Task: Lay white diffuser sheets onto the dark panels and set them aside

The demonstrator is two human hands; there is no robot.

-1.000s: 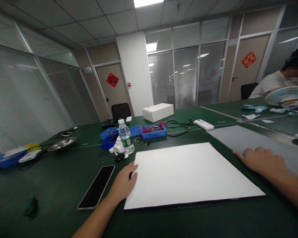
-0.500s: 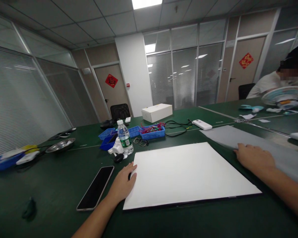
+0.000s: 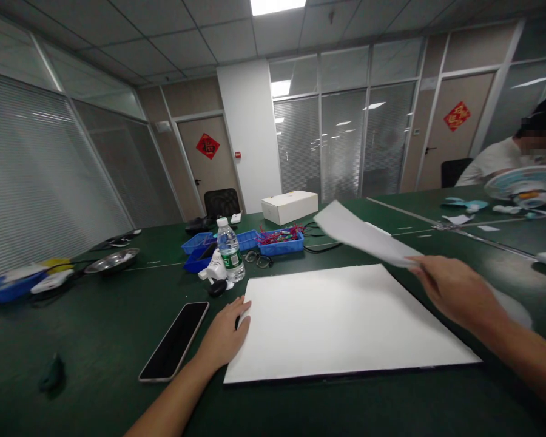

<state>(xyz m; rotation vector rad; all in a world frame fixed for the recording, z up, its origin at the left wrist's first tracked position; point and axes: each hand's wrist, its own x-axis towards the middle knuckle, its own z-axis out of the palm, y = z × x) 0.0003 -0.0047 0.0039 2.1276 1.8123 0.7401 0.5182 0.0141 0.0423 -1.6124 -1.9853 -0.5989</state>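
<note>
A large white rectangular sheet or board (image 3: 341,321) with a dark underside lies flat before me. My left hand (image 3: 227,334) rests on its left edge, thumb and fingers apart and stretched onto it. Off to the right, my right hand (image 3: 455,291) pinches a thin, pale translucent sheet (image 3: 364,233) by its near edge. That sheet is lifted off the table and bends away beyond the board's far right corner; part of it shows behind my right wrist. A phone (image 3: 175,343) with a dark screen lies left of my left hand.
A water bottle (image 3: 230,252) stands behind the board, beside glasses (image 3: 258,260) and blue baskets (image 3: 282,243), one holding red wires. Farther back are a white box (image 3: 290,207) and cables. A metal dish (image 3: 113,262) lies left. A person (image 3: 500,161) sits far right behind a fan (image 3: 528,185).
My right hand has taken hold of the pale sheet, which lay flat on the table, and raised it, swinging it leftward. My left hand and the white board have stayed in place.
</note>
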